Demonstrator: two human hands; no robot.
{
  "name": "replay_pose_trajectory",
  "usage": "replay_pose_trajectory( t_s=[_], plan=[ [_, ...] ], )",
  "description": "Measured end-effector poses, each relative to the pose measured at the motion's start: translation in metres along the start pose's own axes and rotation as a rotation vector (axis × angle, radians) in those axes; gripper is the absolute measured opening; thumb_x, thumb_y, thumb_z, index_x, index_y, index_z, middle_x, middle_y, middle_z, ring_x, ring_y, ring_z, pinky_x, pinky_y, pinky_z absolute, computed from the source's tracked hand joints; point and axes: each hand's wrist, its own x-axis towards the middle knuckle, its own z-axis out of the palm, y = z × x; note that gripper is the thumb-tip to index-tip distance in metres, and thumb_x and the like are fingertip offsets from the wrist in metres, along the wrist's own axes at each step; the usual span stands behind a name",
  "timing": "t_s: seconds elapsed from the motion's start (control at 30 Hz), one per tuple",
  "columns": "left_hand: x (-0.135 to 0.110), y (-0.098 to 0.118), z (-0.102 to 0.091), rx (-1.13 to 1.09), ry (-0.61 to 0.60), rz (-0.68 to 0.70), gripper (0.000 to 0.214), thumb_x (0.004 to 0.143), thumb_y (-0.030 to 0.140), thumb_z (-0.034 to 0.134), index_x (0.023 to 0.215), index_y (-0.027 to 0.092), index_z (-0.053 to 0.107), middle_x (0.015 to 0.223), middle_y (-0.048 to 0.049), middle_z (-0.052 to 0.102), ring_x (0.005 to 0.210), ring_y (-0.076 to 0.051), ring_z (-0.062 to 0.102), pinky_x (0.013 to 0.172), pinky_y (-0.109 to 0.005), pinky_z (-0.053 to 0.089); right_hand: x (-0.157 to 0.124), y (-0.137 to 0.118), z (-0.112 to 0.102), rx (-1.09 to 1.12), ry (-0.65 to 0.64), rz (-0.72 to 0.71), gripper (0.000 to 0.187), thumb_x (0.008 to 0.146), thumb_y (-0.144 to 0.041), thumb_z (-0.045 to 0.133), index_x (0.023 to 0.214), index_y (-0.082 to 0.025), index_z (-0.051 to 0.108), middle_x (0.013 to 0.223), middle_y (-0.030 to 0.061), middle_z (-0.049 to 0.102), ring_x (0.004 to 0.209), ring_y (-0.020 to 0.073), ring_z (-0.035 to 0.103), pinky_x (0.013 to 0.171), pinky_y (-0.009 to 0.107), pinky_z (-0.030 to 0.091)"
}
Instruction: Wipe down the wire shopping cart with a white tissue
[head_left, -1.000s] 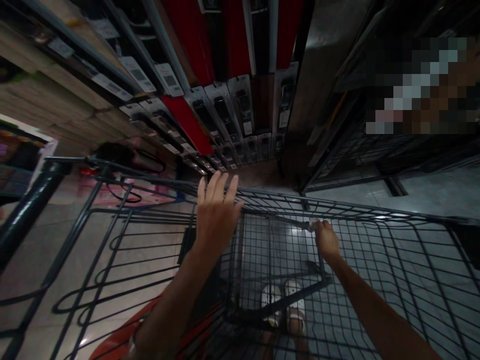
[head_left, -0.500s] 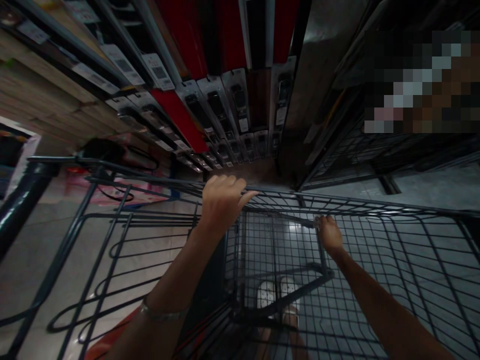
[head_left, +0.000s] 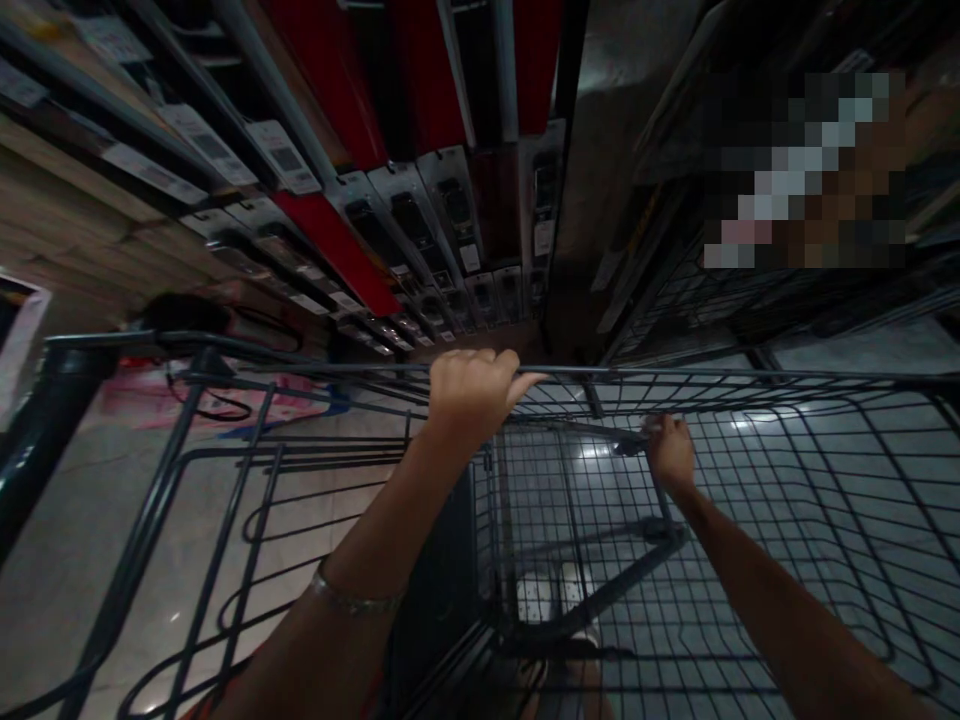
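A dark wire shopping cart (head_left: 795, 500) fills the lower view. My left hand (head_left: 474, 385) is closed over its top side rim, thumb stretched along the bar and a bracelet (head_left: 356, 600) on the wrist. Lower and to the right, my right hand (head_left: 671, 455) reaches over the basket with its fingers curled. A small greyish bit shows at its fingertips, too dark to name. Through the mesh beside that hand I see the cart's lower frame (head_left: 607, 600).
Beyond the cart hang several packaged goods (head_left: 409, 215) with price tags. Wire racks (head_left: 682, 300) stand at right, partly behind a pixelated patch. The cart's thick black handle (head_left: 60, 430) is at left. Pink packages (head_left: 217, 400) lie low behind it. White shoes (head_left: 536, 597) show through the mesh.
The hanging goods have shifted slightly left in view, while the cart and both hands appear a little further right. My left hand stays on the rim. My right hand remains curled.
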Motion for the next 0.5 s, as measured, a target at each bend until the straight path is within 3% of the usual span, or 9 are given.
replay_pose_trajectory(
  t_s=[0.3,0.5],
  plan=[
    [0.017,0.015,0.002,-0.013,0.079,0.018,0.049,0.087,0.06,0.045,0.069,0.018,0.063,0.061,-0.0038,0.063,0.057,-0.017,0.056,0.053,-0.029,0.022,-0.004,-0.039,0.019,0.092,-0.077,-0.007,0.035,0.087,-0.008,0.033,0.112,-0.01,0.057,0.113,0.0157,0.05,0.085,0.0183,0.058,0.08,0.031,0.045],
    [0.023,0.02,0.005,0.011,0.141,0.027,0.052,0.088,0.061,0.041,0.066,0.019,0.061,0.057,-0.0034,0.061,0.054,-0.017,0.055,0.052,-0.029,0.021,-0.042,-0.1,0.05,0.156,-0.327,-0.254,0.035,0.086,-0.004,0.036,0.107,-0.016,0.062,0.113,0.0101,0.058,0.085,0.0139,0.06,0.079,0.023,0.046]
  ],
)
